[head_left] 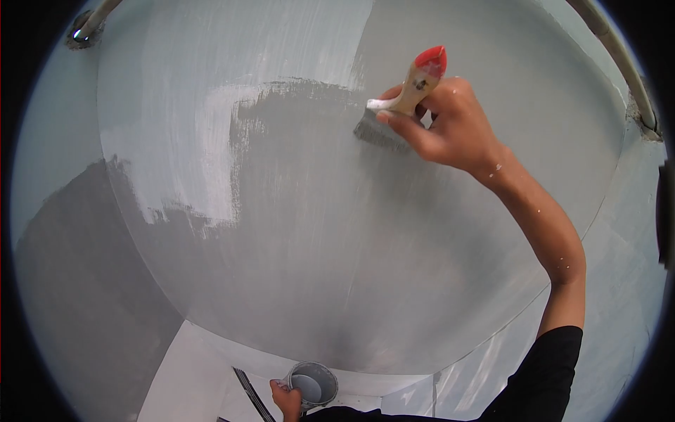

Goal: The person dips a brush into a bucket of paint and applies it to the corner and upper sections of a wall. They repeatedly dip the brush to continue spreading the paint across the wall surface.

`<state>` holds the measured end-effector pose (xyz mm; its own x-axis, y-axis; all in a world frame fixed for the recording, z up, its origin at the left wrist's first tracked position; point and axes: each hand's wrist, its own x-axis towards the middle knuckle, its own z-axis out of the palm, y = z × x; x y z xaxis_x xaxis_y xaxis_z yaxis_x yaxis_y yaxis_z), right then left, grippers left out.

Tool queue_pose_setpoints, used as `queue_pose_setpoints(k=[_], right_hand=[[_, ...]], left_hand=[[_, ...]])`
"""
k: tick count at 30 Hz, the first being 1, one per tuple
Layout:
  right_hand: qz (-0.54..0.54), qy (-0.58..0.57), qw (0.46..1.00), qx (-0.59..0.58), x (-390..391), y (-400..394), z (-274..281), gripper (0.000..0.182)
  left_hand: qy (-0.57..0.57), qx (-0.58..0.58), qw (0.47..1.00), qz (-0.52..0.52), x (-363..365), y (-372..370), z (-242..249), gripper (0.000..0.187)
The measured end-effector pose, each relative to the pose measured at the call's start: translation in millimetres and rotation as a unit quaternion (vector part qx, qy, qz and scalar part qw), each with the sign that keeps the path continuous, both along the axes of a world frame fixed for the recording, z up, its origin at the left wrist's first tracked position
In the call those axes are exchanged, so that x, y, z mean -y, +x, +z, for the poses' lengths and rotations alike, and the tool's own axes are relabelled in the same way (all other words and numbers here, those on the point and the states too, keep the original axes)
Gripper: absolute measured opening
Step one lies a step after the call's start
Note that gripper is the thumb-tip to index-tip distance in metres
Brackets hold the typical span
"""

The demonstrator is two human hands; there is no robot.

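My right hand (450, 123) is closed around a paintbrush (422, 81) with a pale wooden handle and a red tip. The brush's dark bristles (380, 132) press against the wall (302, 183), which carries grey paint over much of its surface. A lighter, whitish patch (169, 126) covers the upper left of this wall. Low in the view, my left hand (286, 399) grips the side of a grey bucket (325, 383) with grey paint (306, 387) inside. Part of the left hand's fingers is hidden by the bucket.
Pipes stick out at the upper left (98, 17) and upper right (619, 56). The left side wall (91, 281) is grey below and paler above. A dark slatted strip (252, 394) lies on the white floor (190, 373), left of the bucket.
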<state>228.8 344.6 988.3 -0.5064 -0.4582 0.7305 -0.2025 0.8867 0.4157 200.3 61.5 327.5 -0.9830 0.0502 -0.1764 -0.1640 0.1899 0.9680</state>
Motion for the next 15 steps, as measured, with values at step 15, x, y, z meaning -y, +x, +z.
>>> queue_pose_setpoints(k=[15], right_hand=[[-0.171,0.224,0.939,-0.195,-45,91,-67,0.038]], left_hand=[[-0.064,-0.120,0.990,-0.025,6,7,-12,0.013]])
